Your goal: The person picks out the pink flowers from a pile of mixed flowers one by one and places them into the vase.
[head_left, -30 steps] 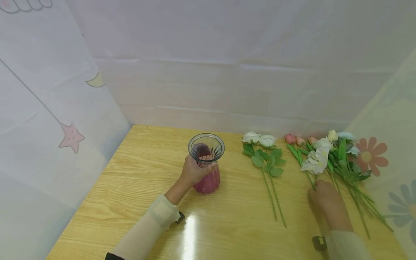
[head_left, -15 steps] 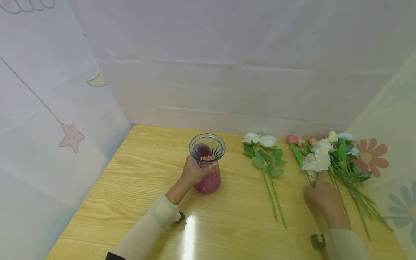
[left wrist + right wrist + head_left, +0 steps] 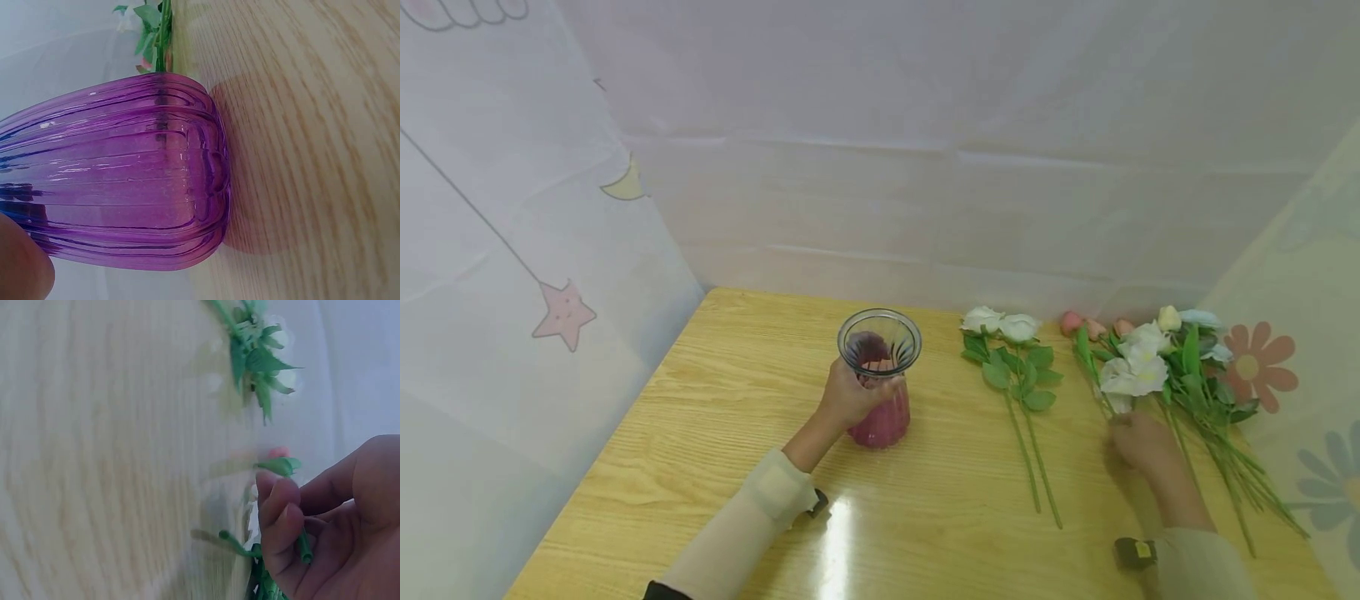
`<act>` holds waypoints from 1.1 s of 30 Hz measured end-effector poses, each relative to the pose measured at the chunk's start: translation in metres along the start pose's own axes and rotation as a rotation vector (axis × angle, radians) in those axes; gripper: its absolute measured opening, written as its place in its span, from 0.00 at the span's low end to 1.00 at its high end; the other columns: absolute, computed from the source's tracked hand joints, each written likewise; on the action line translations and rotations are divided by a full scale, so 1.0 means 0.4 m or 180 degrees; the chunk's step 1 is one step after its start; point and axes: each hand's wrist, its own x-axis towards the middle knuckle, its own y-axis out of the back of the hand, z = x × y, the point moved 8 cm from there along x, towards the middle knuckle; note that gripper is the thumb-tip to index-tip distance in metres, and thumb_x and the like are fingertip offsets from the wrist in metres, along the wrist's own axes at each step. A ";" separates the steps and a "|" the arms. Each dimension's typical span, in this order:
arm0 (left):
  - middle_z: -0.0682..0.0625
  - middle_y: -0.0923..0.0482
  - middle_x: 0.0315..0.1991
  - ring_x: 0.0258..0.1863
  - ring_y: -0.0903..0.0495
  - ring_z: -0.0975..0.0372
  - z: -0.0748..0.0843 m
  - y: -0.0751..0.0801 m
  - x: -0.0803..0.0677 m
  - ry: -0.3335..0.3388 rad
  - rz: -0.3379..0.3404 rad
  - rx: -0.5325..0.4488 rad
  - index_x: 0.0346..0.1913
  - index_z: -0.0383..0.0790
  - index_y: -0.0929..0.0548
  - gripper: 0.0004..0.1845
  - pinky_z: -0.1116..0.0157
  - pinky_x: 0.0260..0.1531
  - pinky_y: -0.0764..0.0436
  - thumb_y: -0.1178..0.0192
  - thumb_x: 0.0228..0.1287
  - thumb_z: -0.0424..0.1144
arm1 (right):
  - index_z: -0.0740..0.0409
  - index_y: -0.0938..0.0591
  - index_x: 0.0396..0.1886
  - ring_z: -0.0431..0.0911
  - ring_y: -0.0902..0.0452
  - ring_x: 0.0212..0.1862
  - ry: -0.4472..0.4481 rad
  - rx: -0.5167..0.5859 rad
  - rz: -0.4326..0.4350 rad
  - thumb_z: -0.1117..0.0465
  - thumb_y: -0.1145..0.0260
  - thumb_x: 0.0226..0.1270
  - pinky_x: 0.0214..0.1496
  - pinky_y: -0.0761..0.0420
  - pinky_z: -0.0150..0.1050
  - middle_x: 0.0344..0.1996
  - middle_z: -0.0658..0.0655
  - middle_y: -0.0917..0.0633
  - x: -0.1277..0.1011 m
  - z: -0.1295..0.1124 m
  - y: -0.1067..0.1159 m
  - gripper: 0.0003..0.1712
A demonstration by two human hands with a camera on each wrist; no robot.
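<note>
The left hand (image 3: 850, 398) grips the purple vase (image 3: 880, 383), upright mid-table with free wood around. The right hand (image 3: 1142, 442) pinches a white flower stem (image 3: 303, 547) at the flower pile (image 3: 1180, 375) near the table's (image 3: 715, 400) right edge, beside two white roses (image 3: 1011, 350); pale curtains enclose it

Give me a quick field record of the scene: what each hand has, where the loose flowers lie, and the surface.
left hand: grips the neck of the purple glass vase, which stands upright
right hand: fingers curled round a green stem of the white flower
two white roses: lie flat between vase and right hand
flower pile: beside the right hand
surface: wooden table
</note>
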 end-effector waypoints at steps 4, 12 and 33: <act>0.32 0.20 0.48 0.47 0.19 0.42 -0.003 -0.002 0.000 0.0013 0.0016 0.0001 0.57 0.27 0.26 0.34 0.67 0.47 0.17 0.26 0.51 0.42 | 0.80 0.31 0.64 0.47 0.19 0.33 -0.0017 0.0620 -0.0002 0.57 0.55 0.80 0.33 0.19 0.42 0.33 0.59 0.14 -0.009 -0.004 -0.009 0.29; 0.33 0.20 0.48 0.48 0.19 0.41 0.005 -0.002 0.000 -0.0016 0.0008 0.0050 0.57 0.27 0.26 0.32 0.63 0.49 0.17 0.27 0.50 0.38 | 0.78 0.35 0.70 0.42 0.19 0.34 0.0321 0.1789 -0.0258 0.55 0.49 0.82 0.40 0.16 0.40 0.34 0.49 0.15 -0.036 -0.042 -0.039 0.31; 0.33 0.20 0.49 0.49 0.19 0.42 0.000 -0.003 0.001 -0.0075 0.0025 0.0128 0.57 0.27 0.27 0.32 0.60 0.51 0.16 0.28 0.51 0.39 | 0.54 0.28 0.62 0.41 0.16 0.44 0.1696 0.3194 -0.0330 0.66 0.48 0.81 0.49 0.14 0.35 0.43 0.50 0.14 -0.107 -0.217 -0.039 0.15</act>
